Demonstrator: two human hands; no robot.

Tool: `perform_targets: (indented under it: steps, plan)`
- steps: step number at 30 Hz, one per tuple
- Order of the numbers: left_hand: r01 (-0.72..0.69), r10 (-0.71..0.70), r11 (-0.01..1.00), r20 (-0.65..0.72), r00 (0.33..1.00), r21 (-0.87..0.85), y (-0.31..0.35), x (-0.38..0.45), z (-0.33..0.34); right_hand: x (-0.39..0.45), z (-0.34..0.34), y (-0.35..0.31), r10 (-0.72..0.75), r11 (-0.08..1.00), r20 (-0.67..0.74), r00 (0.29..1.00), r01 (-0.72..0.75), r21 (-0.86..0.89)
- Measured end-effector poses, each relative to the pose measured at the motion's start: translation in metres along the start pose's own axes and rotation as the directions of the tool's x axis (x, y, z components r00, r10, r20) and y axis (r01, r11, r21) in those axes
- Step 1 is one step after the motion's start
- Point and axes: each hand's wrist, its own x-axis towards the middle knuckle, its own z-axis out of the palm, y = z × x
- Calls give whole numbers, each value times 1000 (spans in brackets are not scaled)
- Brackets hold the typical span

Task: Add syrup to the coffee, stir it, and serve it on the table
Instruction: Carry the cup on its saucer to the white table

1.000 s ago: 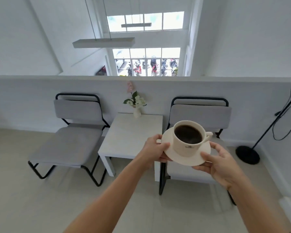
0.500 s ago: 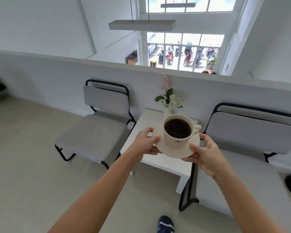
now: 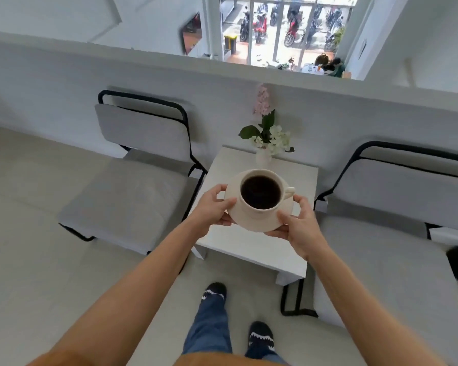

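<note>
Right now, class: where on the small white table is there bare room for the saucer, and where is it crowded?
The table is bare in front, between the vase of flowers and the near edge. Only the back edge, by the vase, is crowded. Both hands, left and right, hold the saucer with its cup.

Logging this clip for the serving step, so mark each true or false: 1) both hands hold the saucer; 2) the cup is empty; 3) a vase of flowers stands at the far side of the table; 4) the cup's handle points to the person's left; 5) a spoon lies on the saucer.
1) True: the left hand and right hand grip opposite edges of the saucer.
2) False: the cup is full of dark coffee.
3) True: the vase of flowers stands at the far edge of the white table, near the wall.
4) False: the handle points to the person's right.
5) False: no spoon shows on the saucer.
</note>
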Motion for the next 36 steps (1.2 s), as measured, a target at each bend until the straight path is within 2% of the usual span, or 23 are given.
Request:
perform_targets:
  steps: [9, 17, 24, 28, 36]
  plan:
    - [38, -54, 993, 142, 988, 114, -21, 133, -27, 104, 35, 43, 75, 995, -282, 957, -54, 80]
    - [53, -100, 967, 184, 978, 248, -86, 236, -12, 191, 31, 124, 179, 984, -454, 873, -150, 100]
    - [96, -162, 944, 186, 969, 317, -163, 304, 8, 251, 14, 206, 236, 970, -517, 823, -233, 72]
    - [138, -207, 937, 190, 960, 321, -201, 333, 17, 279, 5, 239, 242, 963, -529, 813, -267, 31]
    - [160, -216, 912, 111, 970, 377, -255, 375, 25, 322, -4, 290, 218, 953, -537, 815, -297, -65]
